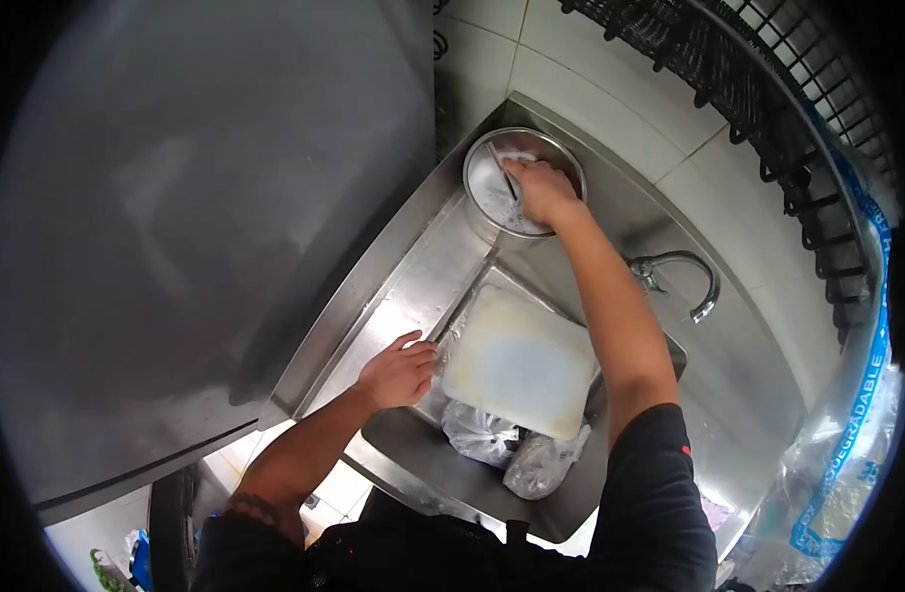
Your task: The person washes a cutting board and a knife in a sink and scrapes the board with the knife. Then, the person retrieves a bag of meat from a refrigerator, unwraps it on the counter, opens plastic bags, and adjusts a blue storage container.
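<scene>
My right hand [549, 192] reaches down into a round steel bowl [475, 202] at the back corner of the steel counter. Suds and whitish liquid [490, 183] show inside it. A thin utensil with a dark part [503, 170] leans in the bowl beside my fingers. These are curled, and whatever they grip is hidden. My left hand [400, 373] is open, fingers spread, over the left rim of the sink [393, 434]. Close to it, a worn white cutting board [519, 357] lies across the sink, above clear plastic bags [546, 464] whose contents are unclear.
A chrome faucet [679, 261] rises from the counter right of my right forearm. A big grey panel [206, 197] stands along the left. Black wire baskets [758, 109] hang at upper right, above a plastic roll with blue print [847, 444].
</scene>
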Available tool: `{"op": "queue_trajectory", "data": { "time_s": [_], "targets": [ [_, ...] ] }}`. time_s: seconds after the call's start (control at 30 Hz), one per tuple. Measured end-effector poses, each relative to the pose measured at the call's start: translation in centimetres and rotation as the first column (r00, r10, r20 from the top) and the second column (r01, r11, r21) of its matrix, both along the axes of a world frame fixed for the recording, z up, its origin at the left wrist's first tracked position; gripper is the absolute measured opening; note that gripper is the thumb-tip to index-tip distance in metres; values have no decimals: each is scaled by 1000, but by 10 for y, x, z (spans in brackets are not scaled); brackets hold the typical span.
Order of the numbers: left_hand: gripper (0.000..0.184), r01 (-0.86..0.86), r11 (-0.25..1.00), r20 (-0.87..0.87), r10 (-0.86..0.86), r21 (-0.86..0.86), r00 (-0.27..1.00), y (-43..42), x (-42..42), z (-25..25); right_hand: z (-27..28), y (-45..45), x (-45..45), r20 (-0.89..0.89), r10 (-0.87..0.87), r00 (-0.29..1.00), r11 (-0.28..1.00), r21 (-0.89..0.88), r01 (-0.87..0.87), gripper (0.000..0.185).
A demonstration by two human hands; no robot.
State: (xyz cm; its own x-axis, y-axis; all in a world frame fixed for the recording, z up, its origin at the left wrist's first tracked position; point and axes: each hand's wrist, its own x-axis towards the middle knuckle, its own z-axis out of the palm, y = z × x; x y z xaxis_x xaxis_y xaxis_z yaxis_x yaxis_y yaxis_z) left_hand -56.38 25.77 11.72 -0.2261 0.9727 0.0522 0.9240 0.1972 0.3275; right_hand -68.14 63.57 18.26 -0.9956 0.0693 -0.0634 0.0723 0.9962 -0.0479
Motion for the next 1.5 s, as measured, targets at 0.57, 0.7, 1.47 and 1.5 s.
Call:
{"op": "queue_trajectory", "data": {
  "time_s": [0.57,0.7,1.47,1.5],
  "targets": [
    [18,4,991,-96,-17,-133,995,-2,15,-6,-37,-45,187,-87,-761,643,0,-991,-135,44],
    [21,-173,982,16,172,76,985,8,58,-18,-177,-68,334,526,-728,440,-311,-825,471,47],
    [31,-390,403,559,547,-828,-623,29,90,-208,-278,-48,379,194,-729,656,623,-207,754,43],
    [31,-387,404,558,535,-828,-634,30,94,-216,-290,-62,381,157,-697,700,652,-269,709,43]
  ]
}}
